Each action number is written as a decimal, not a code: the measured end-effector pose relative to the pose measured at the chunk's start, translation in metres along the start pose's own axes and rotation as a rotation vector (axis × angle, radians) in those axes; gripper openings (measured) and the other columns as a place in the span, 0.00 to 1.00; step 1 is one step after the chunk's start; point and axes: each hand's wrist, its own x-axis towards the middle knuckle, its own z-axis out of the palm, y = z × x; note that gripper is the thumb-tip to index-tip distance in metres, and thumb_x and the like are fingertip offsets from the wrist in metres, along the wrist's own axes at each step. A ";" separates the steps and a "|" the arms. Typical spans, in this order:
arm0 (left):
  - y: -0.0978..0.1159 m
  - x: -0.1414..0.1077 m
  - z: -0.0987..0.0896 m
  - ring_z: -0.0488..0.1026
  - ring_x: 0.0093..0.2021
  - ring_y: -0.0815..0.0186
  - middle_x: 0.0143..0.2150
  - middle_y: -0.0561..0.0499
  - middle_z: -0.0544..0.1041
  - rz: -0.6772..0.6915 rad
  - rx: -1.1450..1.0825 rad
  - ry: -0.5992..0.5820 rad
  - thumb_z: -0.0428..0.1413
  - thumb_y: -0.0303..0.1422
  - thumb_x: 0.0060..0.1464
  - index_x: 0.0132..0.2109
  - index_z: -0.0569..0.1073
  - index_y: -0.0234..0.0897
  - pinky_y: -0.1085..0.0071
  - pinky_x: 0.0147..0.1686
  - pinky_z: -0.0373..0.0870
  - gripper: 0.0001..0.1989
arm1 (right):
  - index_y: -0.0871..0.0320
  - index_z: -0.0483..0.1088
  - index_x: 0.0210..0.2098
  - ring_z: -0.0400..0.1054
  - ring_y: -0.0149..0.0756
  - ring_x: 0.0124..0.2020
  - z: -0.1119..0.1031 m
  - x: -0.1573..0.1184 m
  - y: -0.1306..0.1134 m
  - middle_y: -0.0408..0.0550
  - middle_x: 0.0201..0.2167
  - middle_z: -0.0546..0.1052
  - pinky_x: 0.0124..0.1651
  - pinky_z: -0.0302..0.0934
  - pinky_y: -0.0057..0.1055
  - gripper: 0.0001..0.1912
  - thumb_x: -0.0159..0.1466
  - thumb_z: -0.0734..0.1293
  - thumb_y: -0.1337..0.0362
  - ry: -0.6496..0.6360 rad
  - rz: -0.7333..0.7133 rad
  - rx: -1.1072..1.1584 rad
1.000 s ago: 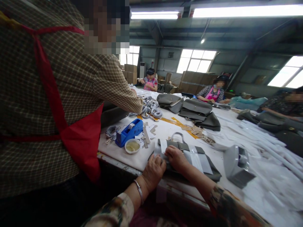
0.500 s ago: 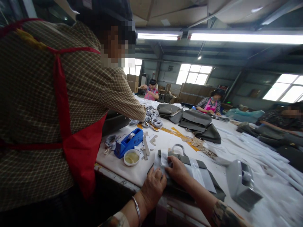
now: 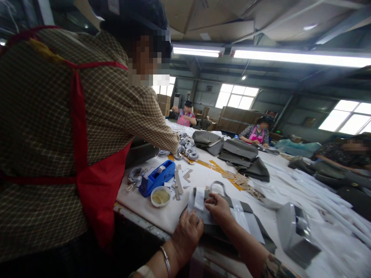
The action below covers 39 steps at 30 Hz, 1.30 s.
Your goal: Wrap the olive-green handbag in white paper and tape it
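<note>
A dark grey-green handbag [image 3: 263,231] lies flat at the table's near edge, its looped handle [image 3: 219,184] pointing away from me. Translucent white wrapping [image 3: 251,220] covers much of its front, with a clear tape strip across it. At the bag's left side, a small white strip [image 3: 199,199] lies on the wrapping. My left hand [image 3: 187,235] rests at the lower left edge of the wrapping, fingers laid on it. Just right of the strip, my right hand [image 3: 219,210] has its fingers apart over the bag and grips nothing visible.
A blue tape dispenser [image 3: 156,179] and a small tub [image 3: 160,197] sit to the left, near card pieces [image 3: 179,181]. On the right stands a grey tape dispenser [image 3: 297,231]. A co-worker's checked sleeve [image 3: 156,123] reaches across from the left. More bags [image 3: 239,152] lie farther back.
My right hand's fingers have come off the white strip and opened slightly to its right, leaving the strip uncovered. My left hand has shifted slightly lower.
</note>
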 end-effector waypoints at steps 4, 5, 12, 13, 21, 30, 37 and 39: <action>-0.001 -0.001 0.000 0.78 0.46 0.57 0.38 0.45 0.74 0.020 0.011 0.006 0.48 0.19 0.61 0.45 0.72 0.34 0.53 0.47 0.80 0.11 | 0.60 0.71 0.54 0.74 0.37 0.29 0.001 -0.002 -0.002 0.49 0.40 0.82 0.29 0.64 0.28 0.29 0.52 0.69 0.66 0.009 0.034 0.115; -0.001 -0.001 0.000 0.78 0.46 0.57 0.38 0.45 0.74 0.021 0.011 0.007 0.48 0.19 0.61 0.45 0.72 0.34 0.53 0.47 0.80 0.11 | 0.60 0.71 0.54 0.72 0.35 0.27 0.001 -0.003 -0.002 0.49 0.38 0.82 0.27 0.63 0.28 0.29 0.52 0.69 0.66 0.009 0.050 0.136; -0.001 0.000 -0.003 0.79 0.43 0.57 0.36 0.46 0.74 0.009 0.001 0.009 0.47 0.20 0.61 0.43 0.71 0.34 0.53 0.45 0.81 0.10 | 0.63 0.67 0.57 0.64 0.31 0.15 0.008 -0.011 -0.008 0.43 0.27 0.79 0.18 0.56 0.26 0.34 0.50 0.71 0.67 -0.027 0.196 0.264; -0.001 0.001 -0.003 0.79 0.43 0.58 0.36 0.46 0.74 0.008 0.003 0.006 0.48 0.20 0.61 0.43 0.71 0.34 0.53 0.45 0.81 0.10 | 0.63 0.68 0.57 0.64 0.31 0.15 0.008 -0.012 -0.011 0.42 0.25 0.78 0.18 0.56 0.26 0.34 0.50 0.71 0.67 -0.028 0.217 0.282; -0.001 0.001 -0.001 0.78 0.42 0.58 0.35 0.46 0.73 0.000 0.011 0.035 0.49 0.19 0.60 0.42 0.71 0.34 0.53 0.45 0.81 0.10 | 0.62 0.67 0.56 0.64 0.28 0.18 0.000 -0.018 -0.029 0.50 0.34 0.81 0.18 0.53 0.25 0.30 0.54 0.70 0.63 -0.054 0.270 0.447; 0.001 0.003 -0.002 0.79 0.42 0.58 0.35 0.47 0.72 -0.024 0.024 0.035 0.50 0.20 0.60 0.41 0.71 0.34 0.54 0.44 0.81 0.08 | 0.59 0.68 0.54 0.66 0.29 0.21 0.011 -0.008 -0.024 0.47 0.38 0.80 0.24 0.60 0.26 0.31 0.48 0.68 0.70 0.001 0.177 0.426; 0.000 0.001 -0.002 0.78 0.43 0.59 0.36 0.47 0.73 -0.015 0.026 0.023 0.49 0.20 0.60 0.43 0.70 0.35 0.55 0.45 0.81 0.09 | 0.63 0.69 0.50 0.64 0.31 0.14 0.008 -0.010 -0.019 0.43 0.24 0.77 0.18 0.53 0.27 0.27 0.50 0.71 0.66 -0.020 0.286 0.349; 0.000 0.001 -0.002 0.78 0.42 0.59 0.36 0.47 0.73 -0.017 0.032 0.024 0.49 0.20 0.60 0.42 0.70 0.35 0.55 0.45 0.81 0.09 | 0.63 0.70 0.50 0.65 0.32 0.15 0.009 -0.012 -0.023 0.43 0.24 0.77 0.18 0.53 0.26 0.27 0.50 0.71 0.65 -0.031 0.298 0.360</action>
